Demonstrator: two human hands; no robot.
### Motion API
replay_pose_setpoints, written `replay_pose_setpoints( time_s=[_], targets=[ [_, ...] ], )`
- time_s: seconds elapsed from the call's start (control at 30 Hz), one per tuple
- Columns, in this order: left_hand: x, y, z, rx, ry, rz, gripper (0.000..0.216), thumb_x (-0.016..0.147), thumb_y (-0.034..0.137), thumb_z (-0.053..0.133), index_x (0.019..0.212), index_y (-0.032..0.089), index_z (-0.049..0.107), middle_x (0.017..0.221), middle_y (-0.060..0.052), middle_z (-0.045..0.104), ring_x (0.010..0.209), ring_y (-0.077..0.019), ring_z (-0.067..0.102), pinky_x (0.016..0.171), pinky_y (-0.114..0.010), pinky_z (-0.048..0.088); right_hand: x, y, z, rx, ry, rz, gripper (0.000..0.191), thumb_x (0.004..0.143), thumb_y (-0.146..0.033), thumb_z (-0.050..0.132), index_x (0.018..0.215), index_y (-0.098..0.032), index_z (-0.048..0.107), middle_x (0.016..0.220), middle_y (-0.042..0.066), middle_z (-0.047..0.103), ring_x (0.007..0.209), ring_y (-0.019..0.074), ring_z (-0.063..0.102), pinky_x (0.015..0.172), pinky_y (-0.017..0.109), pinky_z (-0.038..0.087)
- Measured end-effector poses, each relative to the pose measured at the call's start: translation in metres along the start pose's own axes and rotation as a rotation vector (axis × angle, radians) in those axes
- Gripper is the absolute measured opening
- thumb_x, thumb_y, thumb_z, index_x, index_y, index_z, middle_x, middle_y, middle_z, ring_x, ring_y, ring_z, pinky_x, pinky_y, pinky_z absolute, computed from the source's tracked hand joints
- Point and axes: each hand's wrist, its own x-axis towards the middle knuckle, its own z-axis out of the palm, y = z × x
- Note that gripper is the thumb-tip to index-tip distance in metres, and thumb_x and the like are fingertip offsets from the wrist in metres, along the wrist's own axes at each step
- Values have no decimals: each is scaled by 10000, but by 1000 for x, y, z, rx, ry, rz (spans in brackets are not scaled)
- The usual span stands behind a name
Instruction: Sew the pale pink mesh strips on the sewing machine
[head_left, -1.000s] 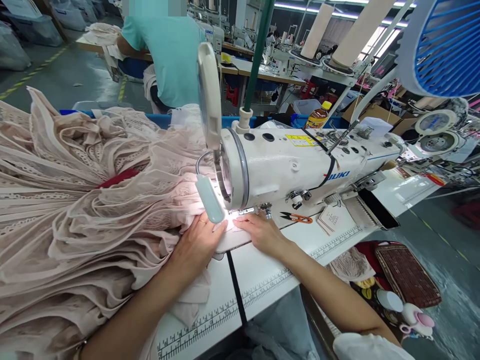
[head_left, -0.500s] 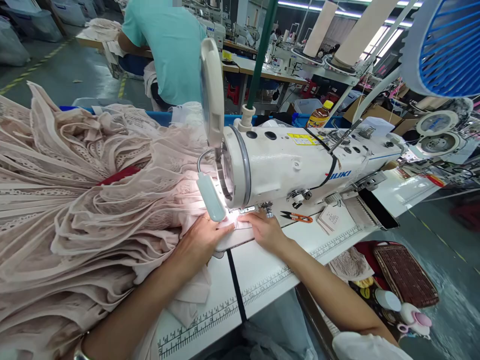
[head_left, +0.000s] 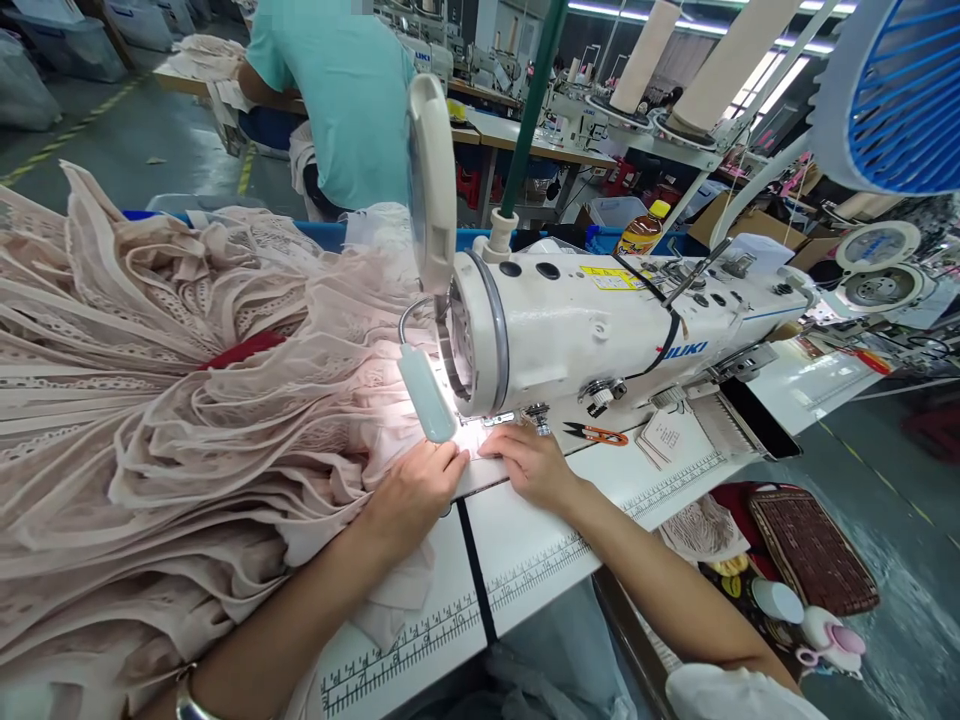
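Left hand (head_left: 427, 475): fingers bent onto pale pink thin cloth (head_left: 471, 437); pinching or only pressing, cannot tell.
Right hand (head_left: 534, 462): half curled, fingertips at the cloth; grip cannot be told.
Cloth: one lit patch between the two hands, by one white metal sewing machine (head_left: 555, 330), seemingly steadied from both sides.
Lamp: one grey-green oblong lamp (head_left: 427, 393) just above the left hand, presumably lighting the fingertips.
Snips: one pair of orange-and-black snips (head_left: 596, 433), right of the right hand, likely for easy reach.

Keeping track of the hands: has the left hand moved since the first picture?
Yes: the left hand has shifted rightward in the view, judged against the black strip on the table.
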Motion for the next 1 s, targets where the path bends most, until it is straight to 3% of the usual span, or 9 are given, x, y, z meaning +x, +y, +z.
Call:
replay_pose_setpoints(
  time_s=[0.27, 0.47, 0.6, 0.7, 1.0],
  targets=[
    [-2, 2, -4, -46, 29, -3, 252, 943, 46, 430, 837, 163, 628, 773, -32, 607, 708, -176, 534, 637, -306, 418, 2, -6, -8, -6, -26, -80, 374, 862, -54, 418, 984, -227, 726, 919, 29, 707, 860, 156, 621, 723, 276, 510],
    [-9, -6, -4, -187, 26, -89, 258, 954, 115, 389, 1010, 182, 631, 1069, -92, 670, 1017, -236, 599, 865, -375, 488, 0, -7, -10, -50, -122, -120, 318, 919, -72, 471, 962, -244, 735, 940, 42, 684, 965, 179, 591, 810, 307, 502],
    [-11, -7, -3, -176, -27, -68, 334, 921, 39, 348, 1069, 187, 609, 1157, -104, 659, 1125, -239, 598, 995, -407, 469, -4, -2, -7, -101, -121, -106, 393, 894, -21, 472, 1047, -269, 735, 1130, 42, 693, 1078, 183, 592, 901, 334, 509],
    [-11, -7, -2, -175, -49, -82, 370, 909, 18, 321, 1084, 192, 597, 1202, -112, 646, 1192, -239, 575, 1055, -439, 441, -6, -1, -5, -127, -151, -102, 404, 889, -21, 489, 1088, -277, 730, 1128, 30, 714, 1123, 190, 594, 937, 343, 508],
    [-11, -8, 1, -162, -94, -106, 400, 872, -21, 339, 1110, 202, 572, 1247, -112, 615, 1232, -241, 545, 1045, -430, 443, -4, -3, -6, -128, -101, -102, 404, 912, -40, 444, 1099, -250, 734, 1143, 30, 729, 1106, 197, 618, 855, 327, 536]
  ],
)
